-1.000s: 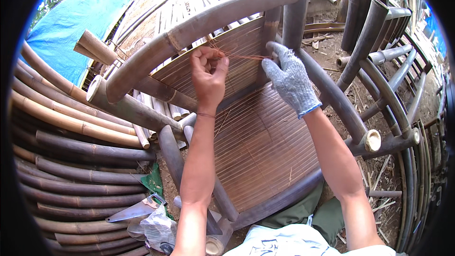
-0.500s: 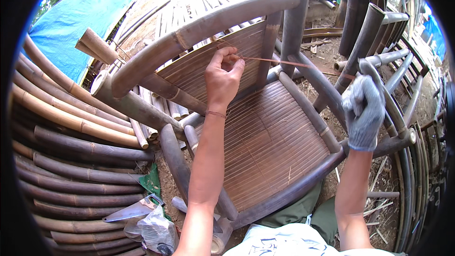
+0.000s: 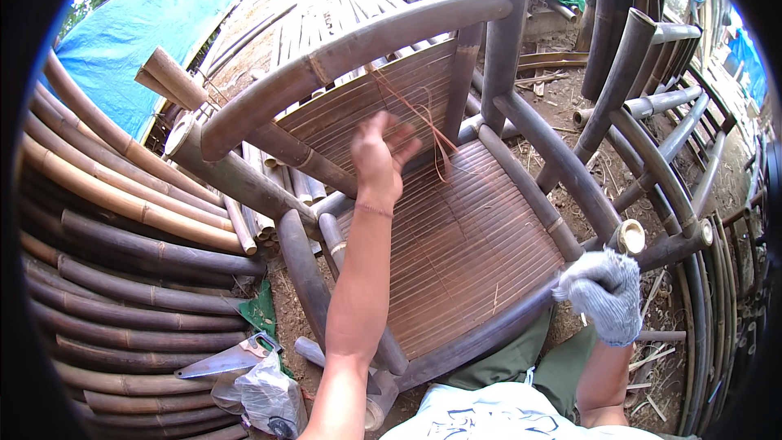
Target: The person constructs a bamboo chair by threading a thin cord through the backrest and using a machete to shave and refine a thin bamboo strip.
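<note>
A dark bamboo chair [image 3: 358,41] with a slatted seat [image 3: 472,253] and slatted back stands in front of me. My left hand [image 3: 381,155], bare, hovers over the rear of the seat with its fingers spread and nothing in them. Thin reddish strands [image 3: 419,114] hang loose from the chair back just right of that hand. My right hand [image 3: 604,295], in a grey knit glove, is closed around the chair's front rail [image 3: 481,338] near its right corner.
Long bamboo poles [image 3: 122,204] are stacked at the left, with a blue tarp [image 3: 138,33] behind them. A handsaw [image 3: 228,357] and a plastic bag [image 3: 262,395] lie on the dirt at lower left. Another bamboo frame [image 3: 652,106] stands at the right.
My gloved right hand dropped from the chair back down to the front rail. My left hand stopped pinching the strand and spread its fingers; the strands now hang slack.
</note>
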The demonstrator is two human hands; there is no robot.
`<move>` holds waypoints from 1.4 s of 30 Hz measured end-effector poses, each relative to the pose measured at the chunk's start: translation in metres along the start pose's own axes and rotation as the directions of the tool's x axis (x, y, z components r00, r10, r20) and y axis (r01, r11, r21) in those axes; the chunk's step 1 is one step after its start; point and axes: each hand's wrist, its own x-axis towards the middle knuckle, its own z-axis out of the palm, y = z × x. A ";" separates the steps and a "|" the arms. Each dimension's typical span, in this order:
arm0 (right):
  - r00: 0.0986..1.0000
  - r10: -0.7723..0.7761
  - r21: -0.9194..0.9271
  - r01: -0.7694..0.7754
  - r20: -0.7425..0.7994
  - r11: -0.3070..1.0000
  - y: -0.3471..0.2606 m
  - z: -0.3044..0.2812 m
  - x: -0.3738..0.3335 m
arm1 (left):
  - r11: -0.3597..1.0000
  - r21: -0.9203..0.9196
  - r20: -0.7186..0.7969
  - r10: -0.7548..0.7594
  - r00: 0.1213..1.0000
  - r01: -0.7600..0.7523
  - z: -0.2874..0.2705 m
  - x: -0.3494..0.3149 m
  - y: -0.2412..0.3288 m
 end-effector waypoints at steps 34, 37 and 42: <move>0.999 0.037 0.512 -0.017 -0.030 0.859 0.040 0.139 0.283 | 0.790 0.588 0.291 -0.008 0.957 -0.172 -0.080 -0.140 -0.010; 0.981 -0.194 0.848 0.086 0.020 0.523 0.054 0.135 0.247 | 0.863 0.452 0.232 0.132 0.964 -0.227 -0.090 -0.106 -0.009; 0.991 -0.054 0.854 -0.078 0.123 0.515 0.061 0.113 0.200 | 0.878 0.435 0.224 0.109 0.969 -0.200 -0.070 -0.058 0.002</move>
